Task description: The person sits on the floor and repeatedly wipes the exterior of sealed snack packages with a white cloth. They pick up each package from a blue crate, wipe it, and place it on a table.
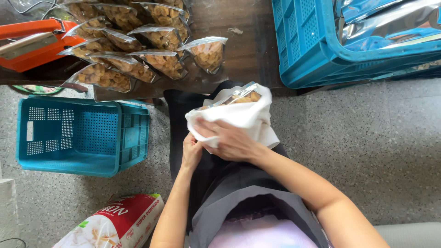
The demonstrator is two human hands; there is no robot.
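Right hand (232, 142) lies flat and spread over a white cloth (250, 120), fingers pressing the cloth against a clear pouch (239, 95) of golden snack pieces. The cloth wraps most of the pouch; only the pouch's sealed top edge and a little of its filling show above the cloth's upper fold. Left hand (191, 151) sits just left of the cloth and below its lower corner, fingers curled inward and touching the cloth's underside beside the right hand; how firmly it grips cannot be told, since the fingertips are hidden under the cloth.

Cloth and pouch are held over the person's lap, above a dark apron (220, 183) that runs down from a wooden table (250, 50). The table's near edge lies just above the cloth. On the table, up and left of the cloth, stands a cluster of filled pouches (133, 46) with silvery sealed tops, leaning on each other in rows; the closest one stands a little apart from the others, right above the cloth. Farther left of the cluster rests an orange sealer (32, 43).

Up and right of the cloth, a blue crate (308, 46) sits at the table's corner, holding shiny foil bags (390, 23). Left of the cloth, on the speckled floor (367, 138), stands a smaller teal basket (82, 138) with perforated walls. Below that basket, well down-left of the cloth, lies a red and white sack (119, 225).
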